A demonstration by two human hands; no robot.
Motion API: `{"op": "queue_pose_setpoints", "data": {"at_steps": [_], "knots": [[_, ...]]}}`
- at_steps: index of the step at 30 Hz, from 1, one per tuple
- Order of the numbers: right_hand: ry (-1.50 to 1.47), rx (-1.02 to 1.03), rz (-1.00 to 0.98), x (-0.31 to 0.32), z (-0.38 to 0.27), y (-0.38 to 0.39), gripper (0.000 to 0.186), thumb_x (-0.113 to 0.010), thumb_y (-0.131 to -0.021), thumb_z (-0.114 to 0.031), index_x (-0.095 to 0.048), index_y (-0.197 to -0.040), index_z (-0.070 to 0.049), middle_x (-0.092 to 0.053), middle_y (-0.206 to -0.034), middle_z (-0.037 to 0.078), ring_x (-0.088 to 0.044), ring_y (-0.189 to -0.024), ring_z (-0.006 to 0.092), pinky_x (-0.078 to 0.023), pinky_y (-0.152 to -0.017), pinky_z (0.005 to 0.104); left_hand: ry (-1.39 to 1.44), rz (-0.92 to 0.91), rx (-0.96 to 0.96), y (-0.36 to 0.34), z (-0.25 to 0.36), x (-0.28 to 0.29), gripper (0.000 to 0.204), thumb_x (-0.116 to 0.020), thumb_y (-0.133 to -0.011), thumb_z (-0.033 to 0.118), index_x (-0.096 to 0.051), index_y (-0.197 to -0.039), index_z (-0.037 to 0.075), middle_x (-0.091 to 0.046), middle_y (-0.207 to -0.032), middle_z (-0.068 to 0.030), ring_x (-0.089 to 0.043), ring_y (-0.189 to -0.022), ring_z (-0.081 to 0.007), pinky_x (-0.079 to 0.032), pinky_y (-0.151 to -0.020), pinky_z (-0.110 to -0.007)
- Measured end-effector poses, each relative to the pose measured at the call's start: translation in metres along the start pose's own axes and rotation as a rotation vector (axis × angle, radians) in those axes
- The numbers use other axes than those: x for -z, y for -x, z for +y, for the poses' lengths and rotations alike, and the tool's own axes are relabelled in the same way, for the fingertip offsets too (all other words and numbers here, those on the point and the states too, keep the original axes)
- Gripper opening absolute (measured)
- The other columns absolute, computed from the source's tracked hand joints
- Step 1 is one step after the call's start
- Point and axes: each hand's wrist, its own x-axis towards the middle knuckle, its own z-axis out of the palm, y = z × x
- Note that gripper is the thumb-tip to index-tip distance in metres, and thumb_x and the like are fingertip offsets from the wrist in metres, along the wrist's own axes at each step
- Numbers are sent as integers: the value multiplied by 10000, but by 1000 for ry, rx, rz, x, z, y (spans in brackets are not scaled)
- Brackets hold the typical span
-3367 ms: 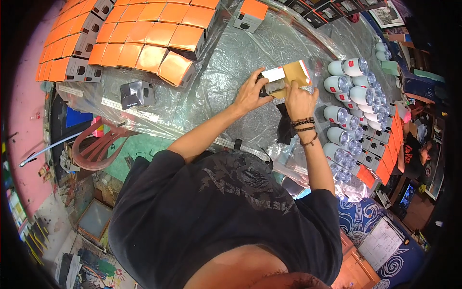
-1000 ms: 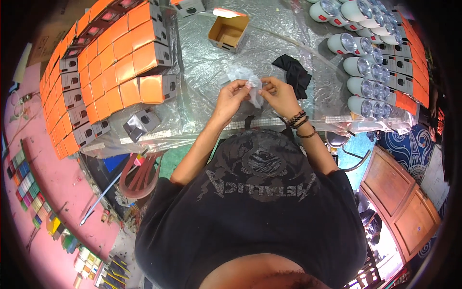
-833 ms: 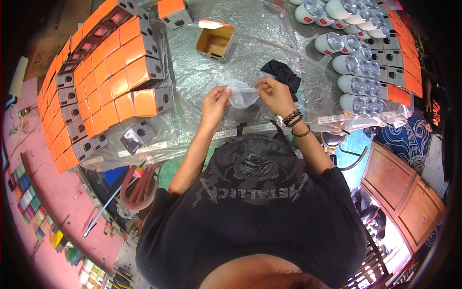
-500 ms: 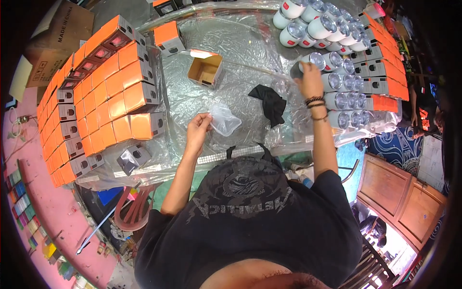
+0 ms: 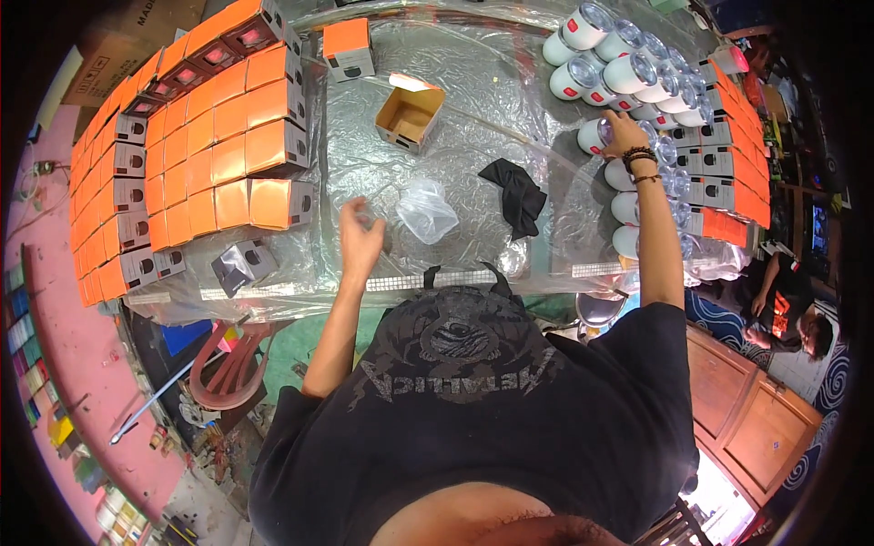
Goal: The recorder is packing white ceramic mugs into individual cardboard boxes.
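Note:
My right hand (image 5: 626,138) reaches to the front of the tumbler group, its fingers closed around the lid end of a white tumbler (image 5: 594,136) lying on its side. The palm hides part of the lid. My left hand (image 5: 361,232) hovers over the near part of the table, fingers apart and holding nothing. Just right of it lies a crumpled clear plastic bag (image 5: 426,211). A black cloth-like piece (image 5: 519,196) rests farther right. Beyond the bag stands an open cardboard box (image 5: 410,114), its brown inside facing up.
Rows of orange and grey boxes (image 5: 228,136) fill the left side, with a grey box (image 5: 244,266) near the front edge. Another orange box (image 5: 349,47) stands at the back. White tumblers (image 5: 628,73) are piled at right beside more orange boxes (image 5: 737,146). A person (image 5: 787,305) is at far right.
My left hand has let go of the plastic bag and drawn left from it. My right hand has moved onto the tumbler's lid end. The view has shifted slightly.

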Motion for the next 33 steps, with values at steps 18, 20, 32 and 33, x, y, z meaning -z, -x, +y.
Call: {"op": "queue_pose_setpoints", "data": {"at_steps": [18, 20, 32, 33], "knots": [[-1119, 231, -335, 28, -157, 103, 666, -783, -903, -571, -698, -1321, -59, -739, -1107, 112, -720, -965, 237, -585, -803, 360, 613, -850, 366, 17, 67, -61, 817, -603, -1016, 570, -388, -1575, 15, -608, -1444, -222, -652, -1287, -344, -553, -1074, -494], [-481, -38, -145, -12, -142, 102, 624, -710, -933, -634, -771, -1093, -34, -770, -935, 186, -760, -881, 330, -586, -791, 417, 756, -753, 397, 19, 58, -58, 787, -575, -1030, 570, -398, -1562, 17, -612, -1428, -241, -681, -1227, -384, -573, -1038, -527], [-979, 10, 18, -141, -120, 119, 324, -701, -1009, -334, -750, -978, -15, -760, -802, 100, -735, -768, 211, -553, -726, 353, 876, -683, 316, 13, 67, -58, 765, -361, -1073, 628, -427, -1542, 28, -641, -1351, -261, -723, -1084, -454, -633, -869, -537], [-1080, 24, 22, -142, -118, 120, 318, -679, -1025, -321, -734, -1004, -8, -748, -820, 78, -716, -768, 197, -550, -722, 350, 873, -668, 296, 13, 70, -58, 775, -365, -1062, 634, -423, -1547, 32, -639, -1357, -265, -722, -1087, -455, -634, -867, -540]]}}
